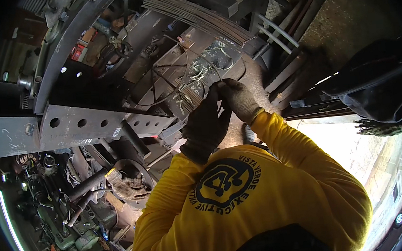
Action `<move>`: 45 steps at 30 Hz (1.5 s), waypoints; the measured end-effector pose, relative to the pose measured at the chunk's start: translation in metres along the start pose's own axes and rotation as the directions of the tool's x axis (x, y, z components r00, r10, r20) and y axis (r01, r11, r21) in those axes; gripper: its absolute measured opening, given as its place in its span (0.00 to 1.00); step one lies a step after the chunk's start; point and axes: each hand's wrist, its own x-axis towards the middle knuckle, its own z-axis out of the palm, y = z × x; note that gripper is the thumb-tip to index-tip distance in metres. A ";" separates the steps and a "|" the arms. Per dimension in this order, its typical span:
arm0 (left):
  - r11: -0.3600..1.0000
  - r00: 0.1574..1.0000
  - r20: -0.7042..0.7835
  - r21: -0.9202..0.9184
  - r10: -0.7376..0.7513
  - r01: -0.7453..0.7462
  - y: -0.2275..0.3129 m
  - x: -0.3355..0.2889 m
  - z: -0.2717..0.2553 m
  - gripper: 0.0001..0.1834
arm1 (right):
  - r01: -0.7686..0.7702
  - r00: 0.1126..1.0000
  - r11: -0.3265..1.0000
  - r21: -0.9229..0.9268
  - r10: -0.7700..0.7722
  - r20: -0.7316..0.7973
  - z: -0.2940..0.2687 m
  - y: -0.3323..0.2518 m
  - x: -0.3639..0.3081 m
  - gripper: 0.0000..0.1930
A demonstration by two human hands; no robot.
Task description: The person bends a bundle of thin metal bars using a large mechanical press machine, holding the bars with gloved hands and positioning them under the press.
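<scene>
The right hand (238,99) clamped its fingers on a thin rod (217,71), apparently to steady it; whether the left hand (206,129) closed its fingers was unclear.

My shirt (282,180) is bright yellow with a round dark emblem (226,185). My left hand (206,129) is gloved in near-black, my right hand (239,100) in greyish tan edged with yellow. The rods (196,18) show rusty brown, the holed plate (69,125) grey with white scrawls.
</scene>
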 end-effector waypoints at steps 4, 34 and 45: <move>0.989 0.980 0.135 0.004 -0.147 0.148 0.002 -0.006 -0.003 0.30 | 0.032 0.999 0.993 0.116 -0.034 0.014 0.004 0.010 0.006 0.17; 0.971 0.987 0.069 0.200 -0.147 0.131 0.001 0.008 -0.039 0.23 | -0.137 0.974 0.907 0.397 0.051 0.221 0.012 -0.013 0.020 0.15; 0.970 0.999 0.030 0.239 -0.044 0.036 -0.017 -0.003 -0.033 0.26 | -0.147 0.964 0.906 0.398 0.041 0.264 0.014 -0.018 0.019 0.14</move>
